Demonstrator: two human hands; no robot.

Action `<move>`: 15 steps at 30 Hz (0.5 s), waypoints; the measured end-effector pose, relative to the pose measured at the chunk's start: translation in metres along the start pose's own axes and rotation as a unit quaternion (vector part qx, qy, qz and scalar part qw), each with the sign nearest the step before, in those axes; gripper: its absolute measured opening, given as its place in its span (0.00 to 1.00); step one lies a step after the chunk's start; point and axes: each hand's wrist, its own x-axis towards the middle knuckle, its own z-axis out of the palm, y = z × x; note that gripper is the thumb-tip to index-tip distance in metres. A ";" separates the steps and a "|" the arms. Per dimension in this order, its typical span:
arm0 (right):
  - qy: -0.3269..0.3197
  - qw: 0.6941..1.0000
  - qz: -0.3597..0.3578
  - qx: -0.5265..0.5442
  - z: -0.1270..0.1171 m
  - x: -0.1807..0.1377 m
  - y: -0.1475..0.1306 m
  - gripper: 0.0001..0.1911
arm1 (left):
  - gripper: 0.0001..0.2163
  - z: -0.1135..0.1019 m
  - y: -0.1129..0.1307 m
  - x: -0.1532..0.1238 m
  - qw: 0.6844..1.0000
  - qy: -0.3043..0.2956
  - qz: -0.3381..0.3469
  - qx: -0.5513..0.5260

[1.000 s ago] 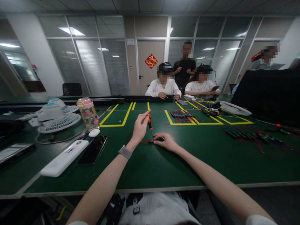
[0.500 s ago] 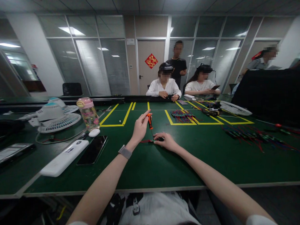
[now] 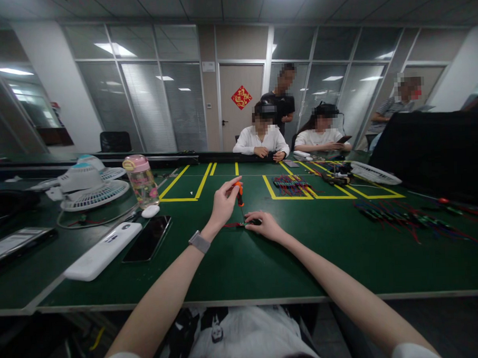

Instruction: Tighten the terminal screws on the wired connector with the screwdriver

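Note:
My left hand (image 3: 224, 202) has its fingers closed around the top of an orange and black screwdriver (image 3: 240, 196). The screwdriver stands nearly upright, its thin shaft reaching down to a small green circuit board (image 3: 243, 224) on the table. Red wires (image 3: 230, 225) run out from the board to the left. Low on the table, my right hand (image 3: 267, 225) pinches the board's right side between thumb and fingers. A dark part of the piece shows under those fingers, and the rest is hidden.
On the left are a white power bank-like case (image 3: 103, 252), a black phone (image 3: 147, 239), a pink-lided bottle (image 3: 141, 178) and fans (image 3: 95, 193). Wired boards lie in a bundle (image 3: 290, 184) beyond my right hand and another (image 3: 407, 216) farther right. Co-workers sit opposite (image 3: 261, 138).
My left fingers have shifted slightly at the screwdriver's handle, which stays upright on the board. My right hand has kept its place. A person at the far right has turned and moved left.

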 end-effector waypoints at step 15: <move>0.004 1.000 0.002 0.000 0.001 0.001 -0.001 0.07 | 0.12 0.002 0.006 -0.004 0.999 0.013 0.033 0.040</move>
